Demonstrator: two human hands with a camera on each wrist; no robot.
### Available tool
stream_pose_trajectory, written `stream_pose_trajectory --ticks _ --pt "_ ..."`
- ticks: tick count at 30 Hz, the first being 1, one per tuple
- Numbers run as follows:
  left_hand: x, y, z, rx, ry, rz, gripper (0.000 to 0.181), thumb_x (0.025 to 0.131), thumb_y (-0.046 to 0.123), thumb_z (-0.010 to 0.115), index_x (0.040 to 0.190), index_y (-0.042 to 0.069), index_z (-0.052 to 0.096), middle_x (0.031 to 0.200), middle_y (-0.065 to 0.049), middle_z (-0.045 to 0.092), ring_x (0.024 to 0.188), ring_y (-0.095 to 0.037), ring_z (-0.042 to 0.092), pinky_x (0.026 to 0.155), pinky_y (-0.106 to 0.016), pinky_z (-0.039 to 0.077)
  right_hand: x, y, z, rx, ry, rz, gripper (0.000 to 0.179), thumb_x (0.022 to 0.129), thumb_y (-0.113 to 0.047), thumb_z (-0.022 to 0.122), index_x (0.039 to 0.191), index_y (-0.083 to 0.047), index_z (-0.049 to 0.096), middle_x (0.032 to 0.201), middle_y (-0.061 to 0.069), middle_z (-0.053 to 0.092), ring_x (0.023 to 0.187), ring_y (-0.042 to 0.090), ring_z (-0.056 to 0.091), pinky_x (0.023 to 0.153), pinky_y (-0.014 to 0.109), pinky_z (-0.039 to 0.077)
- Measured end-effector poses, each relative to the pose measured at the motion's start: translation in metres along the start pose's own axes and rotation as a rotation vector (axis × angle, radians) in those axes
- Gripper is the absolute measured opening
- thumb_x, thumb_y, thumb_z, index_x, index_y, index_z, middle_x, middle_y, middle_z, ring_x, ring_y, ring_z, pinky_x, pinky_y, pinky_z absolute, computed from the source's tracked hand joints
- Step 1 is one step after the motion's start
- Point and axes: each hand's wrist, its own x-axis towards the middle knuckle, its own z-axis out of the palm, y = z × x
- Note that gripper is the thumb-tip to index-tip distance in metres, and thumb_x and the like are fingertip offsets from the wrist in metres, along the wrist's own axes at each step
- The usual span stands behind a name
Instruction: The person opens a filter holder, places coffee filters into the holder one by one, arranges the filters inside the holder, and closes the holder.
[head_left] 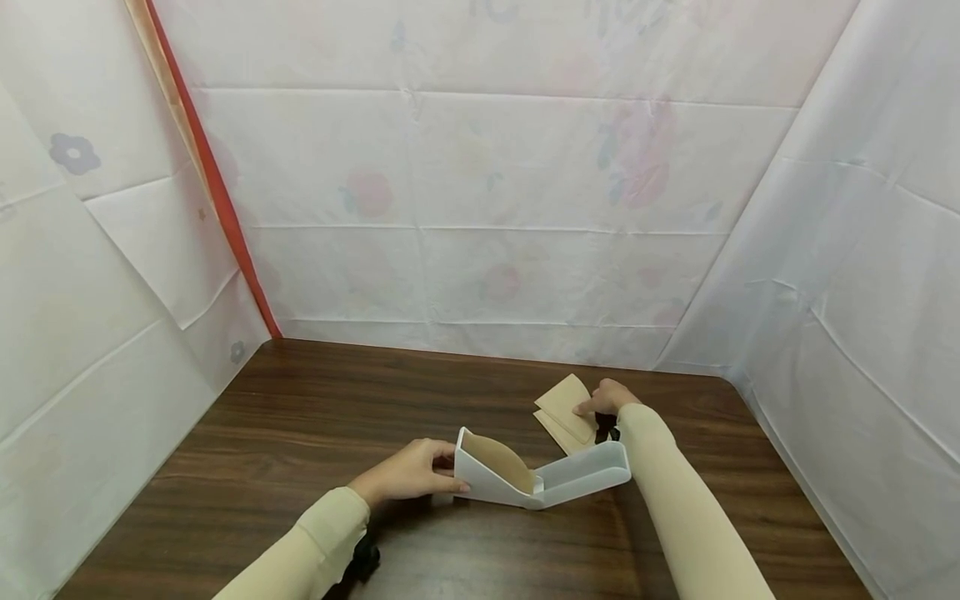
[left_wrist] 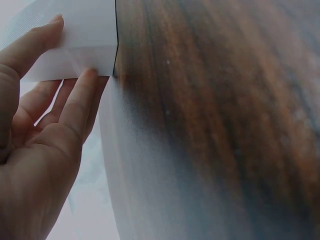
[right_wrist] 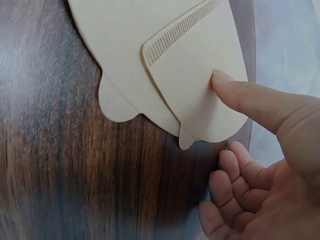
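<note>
In the head view my left hand [head_left: 408, 477] grips the tall end of a white coffee filter holder [head_left: 495, 487] with a hinged lid [head_left: 588, 473] swung out to the right. The left wrist view has my thumb on one face of the white holder [left_wrist: 87, 35] and fingertips against another. A tan paper filter [head_left: 501, 462] stands inside it. Farther back, my right hand [head_left: 611, 398] is over two small stacks of coffee filters. In the right wrist view its thumb touches the top filter [right_wrist: 195, 85], overlapping another filter [right_wrist: 120, 30]; its other fingers curl loosely beside the edge.
A dark wood-grain table [head_left: 315, 408] lies under everything. White printed sheets [head_left: 450, 167] hang at the back and on both sides, with a red strip [head_left: 217, 175] at the back left corner. Black straps [head_left: 363, 558] sit at the wrists.
</note>
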Motion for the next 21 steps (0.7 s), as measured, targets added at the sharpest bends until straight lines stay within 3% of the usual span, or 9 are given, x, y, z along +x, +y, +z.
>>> stream_pose_trajectory --ticks 8,11,17,21 --pt "-0.0005 0.0005 -0.0002 -0.004 -0.002 0.007 0.031 0.087 0.015 0.081 0.114 0.007 0.070 0.110 -0.002 0.072 0.103 -0.017 0.068 0.089 -0.027 0.055 0.0010 -0.0014 0.0022 0.035 -0.001 0.029 0.056 0.085 -0.025 0.080 0.119 0.014 0.059 0.113 0.022 0.066 0.091 0.029 0.065 0.081 0.041 0.056" --pt "-0.0009 0.0010 -0.0005 -0.003 -0.004 0.003 0.031 0.087 0.015 0.081 0.114 0.007 0.070 0.110 -0.002 0.072 0.103 -0.017 0.068 0.089 -0.027 0.055 -0.0003 -0.0020 0.0033 0.054 0.003 0.031 0.056 0.085 -0.024 0.080 0.122 0.013 0.058 0.115 0.022 0.065 0.095 0.031 0.065 0.083 0.042 0.055" --pt "-0.0007 0.0012 -0.0005 -0.006 -0.005 -0.002 0.031 0.087 0.015 0.081 0.115 0.006 0.070 0.110 -0.003 0.072 0.103 -0.018 0.068 0.089 -0.027 0.055 -0.0038 -0.0041 0.0030 0.038 0.014 0.011 0.063 0.085 -0.025 0.080 0.128 0.013 0.055 0.126 0.026 0.060 0.116 0.041 0.057 0.096 0.049 0.050" --pt "-0.0003 0.0016 0.0000 -0.011 -0.007 0.000 0.031 0.087 0.015 0.081 0.115 0.006 0.070 0.110 -0.003 0.072 0.103 -0.018 0.068 0.089 -0.027 0.055 -0.0046 -0.0022 0.0018 0.002 0.010 -0.021 0.061 0.086 -0.027 0.079 0.125 0.014 0.057 0.125 0.028 0.060 0.116 0.042 0.057 0.096 0.050 0.050"
